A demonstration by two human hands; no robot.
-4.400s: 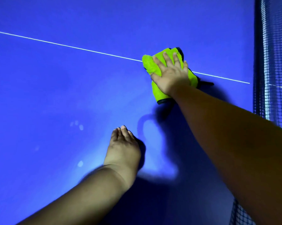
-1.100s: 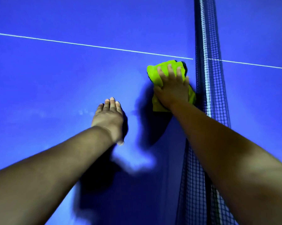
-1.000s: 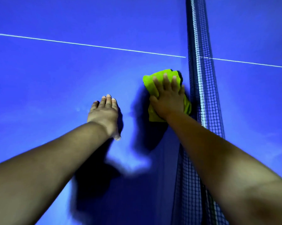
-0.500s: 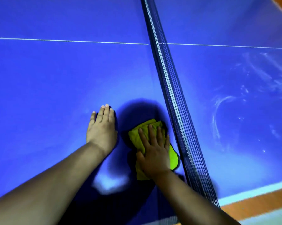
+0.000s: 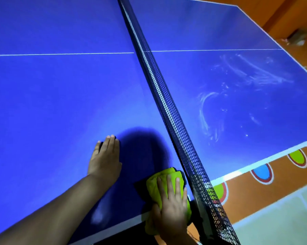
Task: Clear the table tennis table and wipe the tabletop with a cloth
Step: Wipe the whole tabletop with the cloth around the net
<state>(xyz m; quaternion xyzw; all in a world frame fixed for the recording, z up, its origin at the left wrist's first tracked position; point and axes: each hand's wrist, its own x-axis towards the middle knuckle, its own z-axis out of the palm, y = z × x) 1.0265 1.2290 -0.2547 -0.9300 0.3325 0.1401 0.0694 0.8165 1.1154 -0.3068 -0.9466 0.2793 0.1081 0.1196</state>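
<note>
From my station I see the left hand (image 5: 105, 160) lying palm down on the blue desk (image 5: 51, 94), its fingers (image 5: 112, 144) straight, close together and released, holding nothing. Its forearm runs in from the lower left, low over the surface.

The right hand (image 5: 172, 207) presses flat on the bunched green cloth (image 5: 155, 186). Its fingers (image 5: 169, 184) are stretched forward over the fabric rather than clenched round it, and the thumb is spread to the left. The cloth sits at the near edge of the desk, just beside the net (image 5: 159, 92). Its lower fold seems to hang past the white border, though the hand hides much of it.

The two hands are apart, with a dark shadow between them. Across the net, pale smears (image 5: 207, 112) mark the other half. A thin white line (image 5: 60, 54) crosses both halves. Beyond the desk edge is an orange floor (image 5: 281, 175) with coloured circles (image 5: 262, 173).
</note>
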